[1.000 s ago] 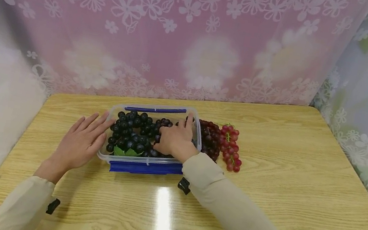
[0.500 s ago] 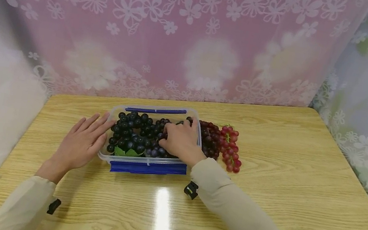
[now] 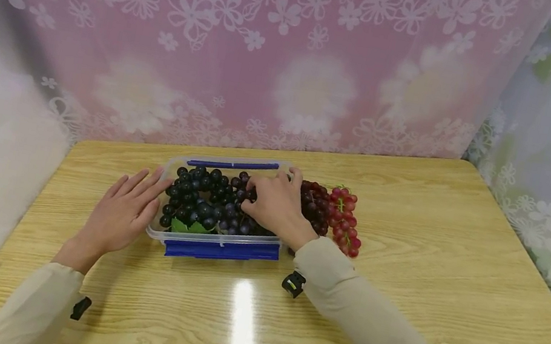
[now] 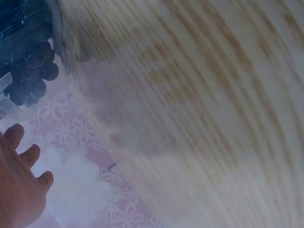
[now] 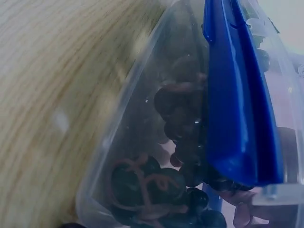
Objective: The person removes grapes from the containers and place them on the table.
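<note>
A clear plastic food container [image 3: 263, 242] with blue clip flaps [image 3: 221, 250] stands lidless on the table. Bunches of black grapes [image 3: 189, 187] fill its left part, a green leaf [image 3: 188, 227] at the front. My left hand [image 3: 120, 217] lies with straight fingers against the container's left end. Inside the right part, my right hand [image 3: 278, 204] curls its thumb and fingers around a bunch of dark purple grapes [image 3: 240, 181], its outer fingers by the right rim. Through the wall in the right wrist view, dark grapes [image 5: 183, 128] and a curly stem [image 5: 147, 190] show.
Right of the container lie a bunch of dark red grapes [image 3: 318, 207] and a bunch of bright red grapes [image 3: 346, 221]. The wooden table [image 3: 434, 243] ends at a pink floral curtain [image 3: 249, 69] behind.
My right hand has shifted right inside the container, its fingers now more bent and nearer the right rim. The dark purple grapes beside its thumb have shifted slightly. My left hand stays put.
</note>
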